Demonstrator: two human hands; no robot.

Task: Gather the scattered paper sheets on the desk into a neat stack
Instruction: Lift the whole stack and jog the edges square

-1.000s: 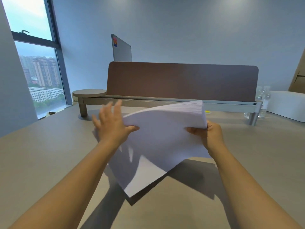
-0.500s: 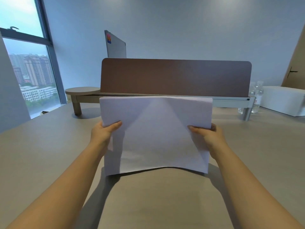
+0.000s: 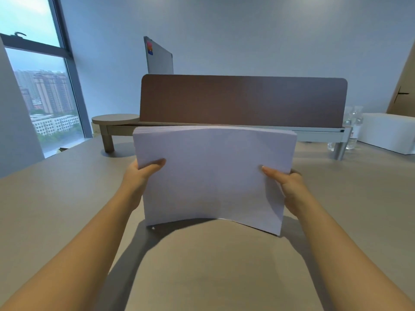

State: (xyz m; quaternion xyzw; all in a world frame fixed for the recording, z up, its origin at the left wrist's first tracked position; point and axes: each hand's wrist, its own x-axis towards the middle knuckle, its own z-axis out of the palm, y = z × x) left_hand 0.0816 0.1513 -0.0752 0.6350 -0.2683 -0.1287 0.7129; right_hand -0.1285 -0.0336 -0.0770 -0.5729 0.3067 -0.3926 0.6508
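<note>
Both hands hold a stack of white paper upright over the desk.

At mid-frame the left hand [image 3: 143,176] pinches the left edge of the stack [image 3: 213,176], thumb on the near face, and the right hand [image 3: 289,185] is clamped on the right edge the same way. The sheets stand on edge, bowed slightly toward the camera, the lower edge at or just above the desk [image 3: 67,209]; whether it touches I cannot tell. Just behind the stack runs a low shelf [image 3: 116,122] on legs, carrying a brown screen [image 3: 242,99]. A grey panel [image 3: 159,57] rises behind the screen. At far right stand clear bottles [image 3: 354,124] beside a white box [image 3: 388,133]. A window [image 3: 33,86] fills the upper left.
</note>
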